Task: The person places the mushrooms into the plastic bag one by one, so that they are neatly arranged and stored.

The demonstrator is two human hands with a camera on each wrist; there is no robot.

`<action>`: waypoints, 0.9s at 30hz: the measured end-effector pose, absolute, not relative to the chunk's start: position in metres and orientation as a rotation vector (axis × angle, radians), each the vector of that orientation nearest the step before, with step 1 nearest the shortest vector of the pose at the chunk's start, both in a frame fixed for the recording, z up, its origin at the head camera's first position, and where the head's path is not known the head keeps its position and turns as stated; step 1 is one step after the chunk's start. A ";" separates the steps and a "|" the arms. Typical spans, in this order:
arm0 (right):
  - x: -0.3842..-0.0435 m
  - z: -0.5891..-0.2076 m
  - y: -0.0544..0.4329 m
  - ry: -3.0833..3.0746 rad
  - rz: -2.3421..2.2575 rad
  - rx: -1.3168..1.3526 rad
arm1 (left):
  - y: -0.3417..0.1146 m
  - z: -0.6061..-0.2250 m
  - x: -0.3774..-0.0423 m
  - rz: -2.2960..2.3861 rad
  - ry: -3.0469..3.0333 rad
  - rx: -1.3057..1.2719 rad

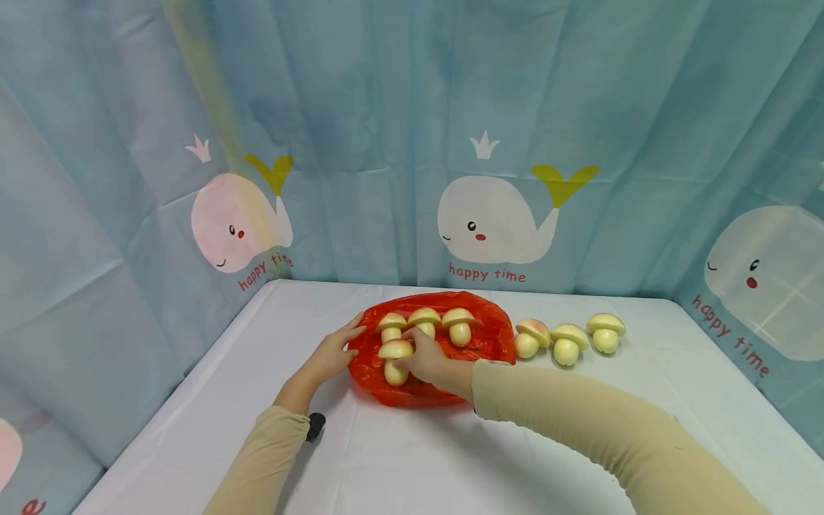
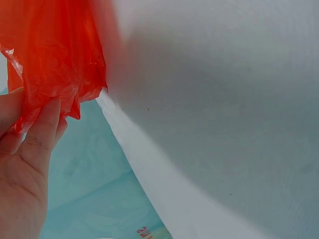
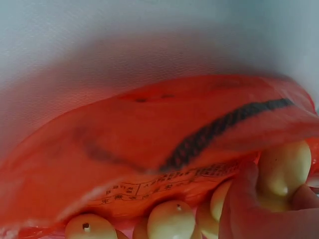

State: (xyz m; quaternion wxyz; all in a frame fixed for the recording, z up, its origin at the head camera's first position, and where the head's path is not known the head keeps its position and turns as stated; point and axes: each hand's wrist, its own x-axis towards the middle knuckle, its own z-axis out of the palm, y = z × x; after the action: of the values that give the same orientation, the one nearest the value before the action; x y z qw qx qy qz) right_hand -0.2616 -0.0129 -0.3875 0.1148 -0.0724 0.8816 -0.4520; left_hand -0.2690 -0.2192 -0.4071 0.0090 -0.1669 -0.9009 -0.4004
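Note:
A red plastic bag [image 1: 373, 383] lies on the table with its mouth spread wide, and several yellow-green toy mushrooms with pinkish caps sit in it. My right hand [image 1: 426, 357] reaches over the bag and grips one toy mushroom [image 1: 395, 372] at the bag's near left. In the right wrist view, the thumb and fingers pinch that mushroom [image 3: 284, 167] just inside the bag's wall [image 3: 124, 144]. My left hand [image 1: 330, 354] holds the bag's left edge. Up close in the left wrist view, its fingers [image 2: 42, 132] pinch the crumpled red plastic [image 2: 55, 59].
On the table to the right of the bag stand three more toy mushrooms [image 1: 566, 345]. The table has a white cloth [image 1: 386, 458]. Behind it hangs a blue curtain [image 1: 386, 143] with printed whales. A small black object [image 1: 315, 427] shows beside the left wrist.

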 end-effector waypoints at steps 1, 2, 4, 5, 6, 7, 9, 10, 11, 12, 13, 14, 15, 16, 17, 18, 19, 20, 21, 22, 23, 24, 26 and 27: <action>-0.262 -0.389 -0.013 2.590 -1.318 -0.214 | -0.219 -0.407 -0.269 -1.250 -2.813 -0.524; -0.263 -0.389 -0.013 2.594 -1.312 -0.217 | -0.219 -0.407 -0.269 -1.253 -2.809 -0.528; -0.265 -0.391 -0.013 2.590 -1.307 -0.217 | -0.219 -0.407 -0.269 -1.255 -2.806 -0.533; -0.266 -0.393 -0.013 2.589 -1.302 -0.222 | -0.219 -0.406 -0.269 -1.256 -2.804 -0.538; -0.266 -0.394 -0.013 2.592 -1.294 -0.231 | -0.219 -0.406 -0.269 -1.258 -2.803 -0.543; -0.266 -0.395 -0.013 2.596 -1.284 -0.239 | -0.218 -0.406 -0.269 -1.258 -2.803 -0.547; -0.267 -0.397 -0.013 2.601 -1.271 -0.253 | -0.218 -0.406 -0.269 -1.262 -2.799 -0.554; -0.267 -0.397 -0.013 2.603 -1.262 -0.255 | -0.219 -0.406 -0.269 -1.262 -2.798 -0.559; -0.267 -0.397 -0.014 2.606 -1.254 -0.258 | -0.219 -0.405 -0.269 -1.262 -2.795 -0.565; -0.268 -0.398 -0.014 2.610 -1.244 -0.251 | -0.219 -0.405 -0.269 -1.260 -2.793 -0.570; -0.268 -0.398 -0.014 2.611 -1.235 -0.243 | -0.219 -0.405 -0.269 -1.259 -2.791 -0.573; -0.268 -0.398 -0.015 2.607 -1.231 -0.232 | -0.220 -0.405 -0.269 -1.257 -2.788 -0.579; -0.268 -0.398 -0.015 2.604 -1.223 -0.217 | -0.220 -0.405 -0.269 -1.255 -2.787 -0.584; -0.268 -0.397 -0.015 2.599 -1.219 -0.207 | -0.220 -0.405 -0.269 -1.253 -2.785 -0.585; -0.269 -0.397 -0.015 2.593 -1.218 -0.198 | -0.220 -0.405 -0.269 -1.254 -2.784 -0.583; -0.269 -0.397 -0.015 2.592 -1.214 -0.192 | -0.220 -0.405 -0.269 -1.255 -2.785 -0.581; -0.269 -0.396 -0.015 2.582 -1.225 -0.185 | -0.220 -0.405 -0.269 -1.260 -2.786 -0.575; -0.268 -0.396 -0.014 2.576 -1.232 -0.182 | -0.220 -0.406 -0.269 -1.263 -2.787 -0.571; -0.268 -0.395 -0.013 2.570 -1.240 -0.178 | -0.220 -0.406 -0.269 -1.270 -2.789 -0.562; -0.268 -0.395 -0.013 2.564 -1.244 -0.176 | -0.220 -0.407 -0.269 -1.275 -2.791 -0.553; -0.267 -0.395 -0.012 2.561 -1.246 -0.175 | -0.220 -0.407 -0.269 -1.279 -2.795 -0.547; -0.267 -0.394 -0.011 2.556 -1.251 -0.174 | -0.220 -0.407 -0.269 -1.282 -2.798 -0.543; -0.265 -0.393 -0.009 2.539 -1.264 -0.164 | -0.221 -0.408 -0.269 -1.283 -2.802 -0.536; -0.265 -0.392 -0.008 2.535 -1.265 -0.160 | -0.221 -0.408 -0.268 -1.286 -2.802 -0.533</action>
State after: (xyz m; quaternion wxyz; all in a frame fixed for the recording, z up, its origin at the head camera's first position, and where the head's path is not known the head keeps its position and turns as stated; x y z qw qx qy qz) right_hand -0.2652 -0.0079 -0.3922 0.1514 -0.0559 0.8831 -0.4406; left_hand -0.2685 -0.2209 -0.4081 0.0064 -0.1705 -0.8956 -0.4109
